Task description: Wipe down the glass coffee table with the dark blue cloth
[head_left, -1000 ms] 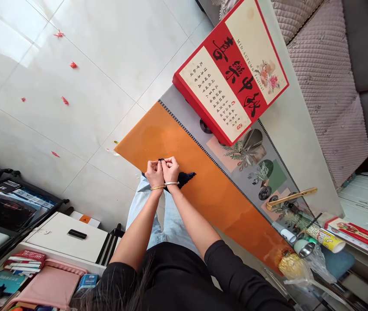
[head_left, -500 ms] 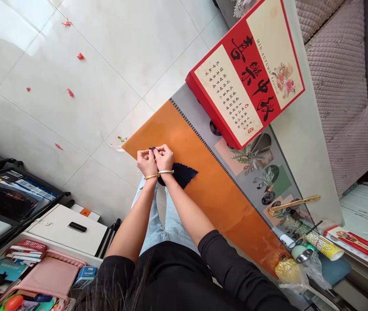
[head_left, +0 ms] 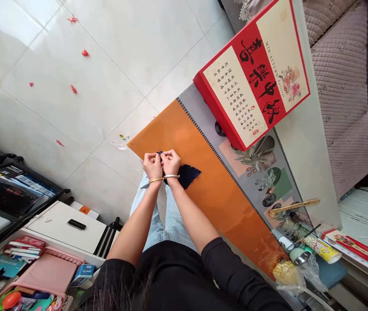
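Note:
My left hand [head_left: 152, 166] and my right hand [head_left: 171, 162] are side by side near the table's corner, fingers pinched. Between their fingertips is a small bit of dark navy cloth [head_left: 160, 152]. A dark navy piece of cloth [head_left: 190, 176] with a jagged edge spreads out beside my right wrist, partly over the orange tabletop [head_left: 216, 190]. My wrists hide whether both bits belong to one piece. Each wrist wears a bangle, and the two bangles nearly touch. A grey pointed tip [head_left: 145, 185] shows beside my left wrist, its kind unclear.
A red and cream gift box [head_left: 251, 73] stands on the table's far part. Wooden tongs [head_left: 295, 207], a yellow can [head_left: 328, 250] and a plastic bag lie to the right. Red scraps [head_left: 84, 52] dot the floor. A drawer of small items [head_left: 51, 268] is at lower left.
The view has shifted a little, so my hands and the table sit slightly farther right. My fingers still pinch the cloth, and the grey tip by my left wrist now shows.

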`<state>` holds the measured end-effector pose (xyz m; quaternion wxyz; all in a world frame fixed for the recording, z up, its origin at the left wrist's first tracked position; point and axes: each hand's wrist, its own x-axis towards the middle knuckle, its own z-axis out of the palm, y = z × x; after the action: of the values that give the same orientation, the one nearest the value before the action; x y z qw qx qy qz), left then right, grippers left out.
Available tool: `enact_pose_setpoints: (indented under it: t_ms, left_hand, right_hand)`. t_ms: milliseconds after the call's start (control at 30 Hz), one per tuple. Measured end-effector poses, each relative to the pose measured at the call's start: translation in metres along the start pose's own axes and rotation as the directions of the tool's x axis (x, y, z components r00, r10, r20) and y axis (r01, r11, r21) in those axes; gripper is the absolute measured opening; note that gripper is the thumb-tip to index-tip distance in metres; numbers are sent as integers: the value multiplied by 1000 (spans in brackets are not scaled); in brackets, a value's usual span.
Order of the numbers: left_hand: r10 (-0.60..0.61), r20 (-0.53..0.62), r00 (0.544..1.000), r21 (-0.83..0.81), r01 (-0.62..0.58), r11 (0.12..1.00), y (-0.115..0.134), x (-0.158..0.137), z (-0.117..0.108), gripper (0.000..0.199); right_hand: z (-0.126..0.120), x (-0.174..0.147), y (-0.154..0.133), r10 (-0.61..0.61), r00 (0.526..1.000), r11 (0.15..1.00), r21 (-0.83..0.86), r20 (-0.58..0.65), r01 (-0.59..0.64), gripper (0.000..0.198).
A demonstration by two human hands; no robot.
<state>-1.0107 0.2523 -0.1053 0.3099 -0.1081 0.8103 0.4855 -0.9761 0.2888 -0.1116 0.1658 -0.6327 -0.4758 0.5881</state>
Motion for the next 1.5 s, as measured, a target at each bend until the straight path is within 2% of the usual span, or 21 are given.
enact_pose_setpoints:
  t_ms: [133,233,333,400,500,600,700,800,967,1167,1267,1367,1500]
  left_hand:
    - [21,-10,1000,14,-21,1000,1,5,0,18]
    - [57,-20,998,24,-56,998,7,15,2,17]
    - [41,20,999,1,-41,999,6,9,-1,17]
    - [22,49,999,-6,-22,1000,4,2,-3,17]
    - [33,49,998,14,-34,999,6,2,-3,19]
    - [72,33,997,38,-73,997,11,10,0,20]
    - [58,51,997,41,-60,997,9,8,-2,18]
    - [28,77,997,33,-31,999,6,3,-4,18]
    - [77,54,996,47,-80,996,14,14,-2,19]
    - [36,117,992,47,-42,998,7,8,-8,18]
    - [61,115,991,44,-66,997,11,11,-7,19]
    - [95,97,991,63,-102,993,17,19,-3,19]
    - [68,153,986,48,-77,996,15,16,-6,19]
  right_hand:
    - [6,3,-2,-22,998,1000,-6,-52,22,28]
    - [13,10,-6,-49,998,998,28,-32,50,26]
    - [7,4,-2,-16,999,1000,23,-31,17,29]
    - [2,-2,4,-1,997,1000,-1,-72,1,30]
    - [5,-1,5,-39,992,999,-28,-119,36,30]
    - [11,6,1,-64,993,998,-32,-99,61,29]
    - [8,3,0,-29,997,1000,-12,-73,29,30]
    - [4,-3,2,2,995,1000,-8,-104,-2,31]
    - [13,5,-5,-35,991,999,-35,-128,31,30]
    - [9,-7,-1,45,986,999,22,-162,-42,31]
    - [14,-4,-2,29,977,998,56,-211,-17,31]
    - [20,4,-6,18,978,997,73,-209,-3,30]
    - [17,-3,-6,65,972,992,117,-225,-39,31]
